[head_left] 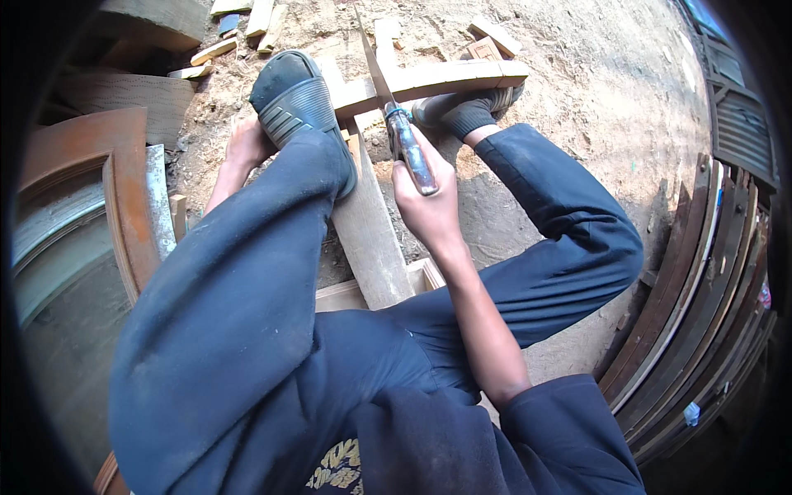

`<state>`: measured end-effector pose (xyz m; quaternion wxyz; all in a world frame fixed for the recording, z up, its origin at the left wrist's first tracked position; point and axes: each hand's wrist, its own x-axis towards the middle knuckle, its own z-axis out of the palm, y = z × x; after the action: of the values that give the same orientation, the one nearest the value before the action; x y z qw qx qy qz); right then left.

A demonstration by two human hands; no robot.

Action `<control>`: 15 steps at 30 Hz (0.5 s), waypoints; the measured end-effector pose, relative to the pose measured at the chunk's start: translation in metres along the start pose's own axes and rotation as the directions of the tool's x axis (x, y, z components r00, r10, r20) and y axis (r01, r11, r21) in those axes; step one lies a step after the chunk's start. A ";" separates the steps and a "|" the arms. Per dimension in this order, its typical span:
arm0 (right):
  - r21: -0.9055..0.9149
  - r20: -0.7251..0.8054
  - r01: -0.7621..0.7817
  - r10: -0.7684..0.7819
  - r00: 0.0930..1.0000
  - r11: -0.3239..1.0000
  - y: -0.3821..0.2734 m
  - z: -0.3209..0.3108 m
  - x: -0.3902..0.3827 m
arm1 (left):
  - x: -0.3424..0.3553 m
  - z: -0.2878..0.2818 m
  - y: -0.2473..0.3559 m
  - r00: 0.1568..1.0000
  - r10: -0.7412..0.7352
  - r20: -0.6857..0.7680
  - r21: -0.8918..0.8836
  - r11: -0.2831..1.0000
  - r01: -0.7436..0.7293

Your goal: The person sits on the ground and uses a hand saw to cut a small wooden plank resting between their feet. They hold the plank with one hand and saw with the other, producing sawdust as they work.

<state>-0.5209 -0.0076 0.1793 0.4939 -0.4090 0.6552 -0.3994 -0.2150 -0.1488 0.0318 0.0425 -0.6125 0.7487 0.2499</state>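
My right hand is wrapped round the handle of a handsaw, whose thin blade points away from me. The blade crosses a light, curved piece of wood; whether it has cut in, I cannot make out. My sandalled left foot presses near the left end of that wood, over a long plank that runs back between my legs. My right foot sits beneath its right end. Beyond my left shin is my left hand, low beside the sandal, with its fingers mostly hidden behind the foot.
Wood offcuts lie scattered on the dirt ground at the far side. A brown wooden frame with a pane leans at the left. Long dark boards are stacked along the right. Under the plank shows a pale wooden box edge.
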 end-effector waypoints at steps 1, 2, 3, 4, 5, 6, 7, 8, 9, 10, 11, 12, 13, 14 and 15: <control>0.009 -0.004 0.032 -0.032 0.999 0.999 0.004 -0.003 0.002 | 0.017 0.008 0.008 1.000 0.007 0.008 -0.033 0.999 -0.006; -0.030 -0.023 0.066 -0.067 0.997 0.997 0.004 -0.012 -0.005 | 0.030 0.016 0.016 1.000 0.014 0.017 -0.067 0.998 -0.013; -0.071 -0.037 0.099 -0.101 0.994 0.993 0.003 -0.026 -0.022 | 0.016 0.029 0.023 0.999 0.018 0.027 -0.102 0.995 -0.015; -0.071 -0.011 0.144 -0.145 0.989 0.987 -0.001 -0.028 -0.038 | 0.017 0.023 0.003 0.999 -0.022 0.024 -0.104 0.994 0.025; -0.081 -0.037 0.113 -0.117 0.992 0.990 -0.005 -0.037 -0.059 | 0.033 0.039 0.005 0.999 -0.007 0.043 -0.159 0.987 0.014; -0.026 -0.021 0.094 -0.094 0.995 0.995 -0.013 -0.037 -0.073 | 0.021 0.035 -0.031 0.998 -0.047 0.050 -0.158 0.986 0.055; -0.056 -0.027 0.029 -0.031 0.999 0.998 -0.025 -0.034 -0.079 | 0.021 0.042 -0.038 0.996 -0.041 0.073 -0.190 0.980 0.054; -0.089 -0.038 0.025 -0.029 0.999 0.996 -0.023 -0.028 -0.075 | 0.025 0.056 -0.036 0.995 -0.034 0.096 -0.220 0.974 0.055; -0.102 -0.030 0.041 -0.044 0.999 0.994 -0.021 -0.019 -0.059 | 0.030 0.049 -0.068 0.994 -0.047 0.099 -0.233 0.970 0.069; -0.134 -0.045 0.047 -0.053 0.998 0.990 -0.016 -0.014 -0.040 | 0.025 0.055 -0.078 0.993 -0.034 0.111 -0.261 0.963 0.063; -0.033 -0.066 0.043 -0.045 0.997 0.999 -0.009 -0.003 -0.019 | 0.034 0.052 -0.087 0.992 -0.048 0.120 -0.269 0.960 0.079; -0.002 -0.030 -0.032 0.032 0.999 0.999 -0.017 -0.003 -0.009 | 0.034 0.063 -0.079 0.990 -0.037 0.139 -0.292 0.953 0.076; -0.044 -0.041 0.033 -0.034 0.999 0.998 -0.015 -0.001 -0.011 | 0.047 0.060 -0.080 0.989 -0.049 0.140 -0.305 0.948 0.090; -0.087 -0.049 0.096 -0.101 0.994 0.992 -0.013 -0.001 -0.017 | 0.060 0.057 -0.080 0.988 -0.062 0.141 -0.319 0.942 0.104; -0.118 -0.038 0.111 -0.116 0.992 0.987 -0.013 -0.012 -0.033 | 0.054 0.079 -0.062 0.986 -0.050 0.158 -0.355 0.929 0.104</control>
<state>-0.5250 0.0195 0.2044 0.4308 -0.4646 0.6639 -0.3973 -0.1890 -0.1712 -0.0766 -0.0066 -0.6188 0.6599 0.4262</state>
